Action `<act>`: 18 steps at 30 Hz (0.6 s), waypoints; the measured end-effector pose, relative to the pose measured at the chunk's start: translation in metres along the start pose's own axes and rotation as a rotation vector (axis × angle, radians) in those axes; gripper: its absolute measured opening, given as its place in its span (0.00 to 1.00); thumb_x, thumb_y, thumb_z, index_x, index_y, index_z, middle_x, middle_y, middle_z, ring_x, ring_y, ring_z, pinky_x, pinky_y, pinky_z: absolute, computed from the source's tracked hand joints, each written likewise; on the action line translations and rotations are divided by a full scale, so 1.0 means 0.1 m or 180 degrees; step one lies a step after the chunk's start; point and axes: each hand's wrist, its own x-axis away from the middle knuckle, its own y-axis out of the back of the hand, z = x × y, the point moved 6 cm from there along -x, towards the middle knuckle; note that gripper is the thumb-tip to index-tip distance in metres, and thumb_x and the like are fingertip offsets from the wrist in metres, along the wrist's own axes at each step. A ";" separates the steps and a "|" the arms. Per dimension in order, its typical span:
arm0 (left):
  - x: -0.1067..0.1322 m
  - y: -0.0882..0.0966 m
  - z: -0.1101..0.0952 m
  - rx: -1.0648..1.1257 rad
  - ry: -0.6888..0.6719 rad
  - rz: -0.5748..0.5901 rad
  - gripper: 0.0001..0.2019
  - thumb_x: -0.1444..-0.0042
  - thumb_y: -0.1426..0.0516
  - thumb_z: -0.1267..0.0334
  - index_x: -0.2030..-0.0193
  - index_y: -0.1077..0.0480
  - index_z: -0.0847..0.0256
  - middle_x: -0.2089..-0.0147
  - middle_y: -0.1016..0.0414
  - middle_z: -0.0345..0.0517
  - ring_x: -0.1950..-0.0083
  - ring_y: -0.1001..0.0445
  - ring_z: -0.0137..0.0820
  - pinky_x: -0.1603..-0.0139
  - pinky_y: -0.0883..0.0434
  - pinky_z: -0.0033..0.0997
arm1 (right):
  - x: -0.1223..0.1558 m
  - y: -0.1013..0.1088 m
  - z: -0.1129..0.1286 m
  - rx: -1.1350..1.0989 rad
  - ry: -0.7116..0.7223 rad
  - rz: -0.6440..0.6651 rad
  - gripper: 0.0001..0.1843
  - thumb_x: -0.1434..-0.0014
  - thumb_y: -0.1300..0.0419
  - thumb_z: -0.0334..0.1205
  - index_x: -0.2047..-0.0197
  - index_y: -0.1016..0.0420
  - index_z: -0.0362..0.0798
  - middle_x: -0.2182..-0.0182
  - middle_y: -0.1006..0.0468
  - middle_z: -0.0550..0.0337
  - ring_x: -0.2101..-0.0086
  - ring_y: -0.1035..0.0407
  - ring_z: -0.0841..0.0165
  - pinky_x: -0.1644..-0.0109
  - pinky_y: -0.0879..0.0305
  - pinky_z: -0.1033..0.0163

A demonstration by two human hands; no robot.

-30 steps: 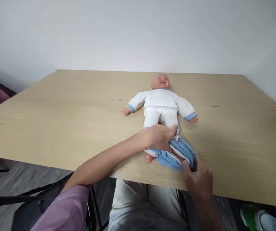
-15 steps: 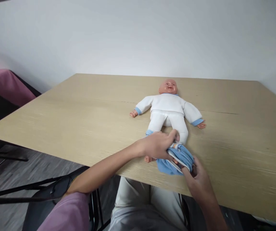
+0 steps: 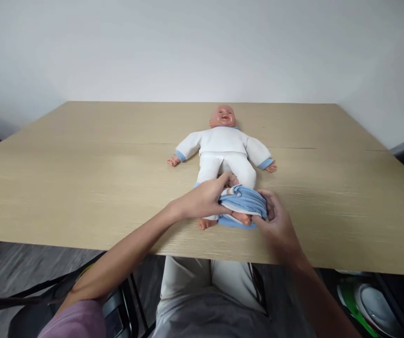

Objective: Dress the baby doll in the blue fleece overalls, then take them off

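Wooden tabletop (image 3: 82, 197), near edge: a person's left hand (image 3: 211, 199) and right hand (image 3: 275, 220) grip a bunched blue garment (image 3: 246, 201) at a doll's (image 3: 223, 140) leg.

One bare foot (image 3: 242, 218) of the doll pokes from the garment, the other just beside it. Right thumb and fingers pinch one side of the cloth; left fingers close on the opposite side. Beyond, the doll lies face up in a white outfit with blue cuffs, its head toward a pale wall (image 3: 202, 51).
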 end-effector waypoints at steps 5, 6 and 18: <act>0.01 0.13 0.02 -0.0505 -0.0463 -0.0188 0.13 0.28 0.37 0.52 0.46 0.27 0.58 0.49 0.19 0.50 0.49 0.22 0.43 0.44 0.28 0.44 | -0.34 0.11 0.22 0.0688 0.0489 0.0791 0.12 0.38 0.31 0.36 0.51 0.20 0.53 0.60 0.17 0.60 0.58 0.22 0.58 0.51 0.24 0.54; 0.02 0.16 0.03 -0.0639 -0.0502 -0.0174 0.13 0.27 0.38 0.51 0.49 0.27 0.58 0.51 0.20 0.49 0.49 0.24 0.43 0.42 0.29 0.45 | -0.40 0.13 0.25 0.0749 0.0556 0.0981 0.11 0.38 0.29 0.38 0.51 0.19 0.53 0.60 0.16 0.60 0.57 0.22 0.58 0.51 0.24 0.54; 0.15 0.56 0.37 -0.0360 -0.0192 -0.0443 0.18 0.32 0.32 0.47 0.47 0.20 0.58 0.45 0.18 0.50 0.42 0.24 0.44 0.36 0.30 0.43 | -0.94 0.10 0.19 0.0149 0.0231 0.1663 0.25 0.36 0.24 0.66 0.59 0.17 0.52 0.64 0.23 0.61 0.63 0.31 0.61 0.58 0.29 0.59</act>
